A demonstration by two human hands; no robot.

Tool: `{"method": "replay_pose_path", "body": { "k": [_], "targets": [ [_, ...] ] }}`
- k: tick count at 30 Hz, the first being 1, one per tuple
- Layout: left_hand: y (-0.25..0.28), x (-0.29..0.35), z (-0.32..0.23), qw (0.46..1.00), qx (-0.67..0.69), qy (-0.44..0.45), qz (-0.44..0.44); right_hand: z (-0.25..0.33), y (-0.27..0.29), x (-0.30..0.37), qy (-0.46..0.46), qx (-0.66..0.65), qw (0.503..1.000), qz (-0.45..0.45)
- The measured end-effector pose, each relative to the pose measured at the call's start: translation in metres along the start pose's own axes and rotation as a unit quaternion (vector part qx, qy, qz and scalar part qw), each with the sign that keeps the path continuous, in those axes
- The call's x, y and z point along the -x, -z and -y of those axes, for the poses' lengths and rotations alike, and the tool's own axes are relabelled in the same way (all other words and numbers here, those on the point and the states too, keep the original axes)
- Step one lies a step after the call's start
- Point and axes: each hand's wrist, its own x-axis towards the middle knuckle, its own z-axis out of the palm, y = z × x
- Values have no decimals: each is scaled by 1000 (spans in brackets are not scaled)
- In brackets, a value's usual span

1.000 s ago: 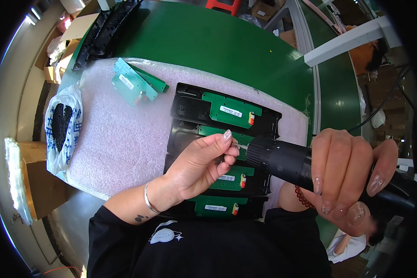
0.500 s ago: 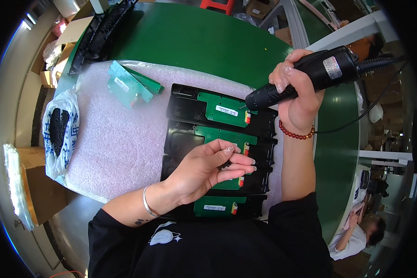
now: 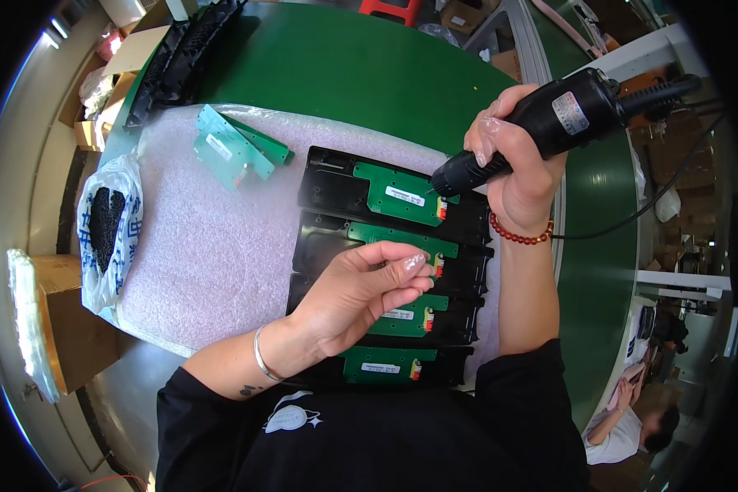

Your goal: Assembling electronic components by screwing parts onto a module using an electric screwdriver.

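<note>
In my right hand [image 3: 521, 168] is a black corded electric screwdriver [image 3: 567, 113], tilted with its bit at the right part of the uppermost green circuit board [image 3: 402, 197]. That board lies in a black plastic housing [image 3: 332, 180]. My left hand [image 3: 365, 291] is closed, thumb against fingertips, above the middle housings; its curled fingers hide the small black screws that showed in them earlier. Below the top housing lie several more in a column, each with a green board such as the lowest one [image 3: 381, 366], bearing a white label and a red-and-yellow component.
White foam sheeting [image 3: 205, 271] covers the green table [image 3: 344, 61]. Two loose circuit boards [image 3: 230, 156] overlap on it. A plastic bag of small black parts [image 3: 107, 234] sits at the left edge. Black plastic strips [image 3: 180, 66] lie far left. The screwdriver's cable trails right; another person [image 3: 623, 430] sits there.
My left fingers have curled in, covering the small black screws. The screwdriver and my right hand have shifted slightly left in the picture, with the bit still at the top board.
</note>
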Motion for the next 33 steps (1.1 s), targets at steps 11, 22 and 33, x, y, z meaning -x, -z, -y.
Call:
{"method": "replay_pose_path", "body": {
  "k": [11,22,33],
  "targets": [
    [0,-3,0,997,71,-23,13,99,-2,43,73,-139,972,177],
    [-5,2,6,992,107,5,68,97,3,45,114,-123,943,288],
    [-36,3,-3,993,87,77,4,85,3,47,102,-113,977,148]
  ]
}}
